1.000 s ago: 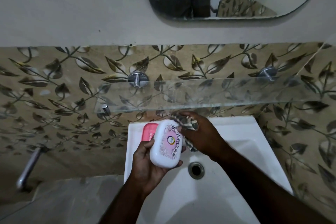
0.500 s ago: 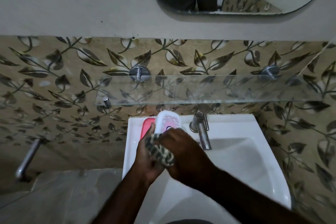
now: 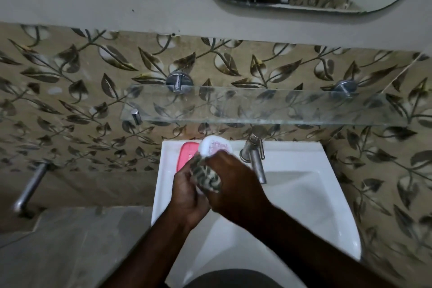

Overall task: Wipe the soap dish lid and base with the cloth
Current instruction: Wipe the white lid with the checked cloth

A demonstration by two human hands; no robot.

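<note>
A: Head view. What'd changed in the last sec?

B: The striped dark-and-pale woven cloth (image 3: 207, 176) had swept down the white oval pink-printed plastic soap dish lid (image 3: 216, 146). A sec before, it was bunched at the lid's far end w/ the whole print showing. Now it covered the near part, and only the far end peeked out.

A: Hands?

B: R hand (image 3: 233, 184) was clenched round the cloth, pressing it onto the lid. L hand (image 3: 187, 190) gripped the lid from its left side and below, fingers mostly hidden.

A: Where was the lid?

B: Held up just left of the chrome metal tap (image 3: 254, 159). A pink oblong plastic piece (image 3: 187, 154) lay further left of the tap, partly behind the lid. Prob. the base, but I couldn't tell for sure.

A: So, for the task?

B: Lid's top was mid-wipe, approx. one pass along it done, I'd judge. No hand was on the pink piece, so the base wipe prob. hadn't started.
</note>
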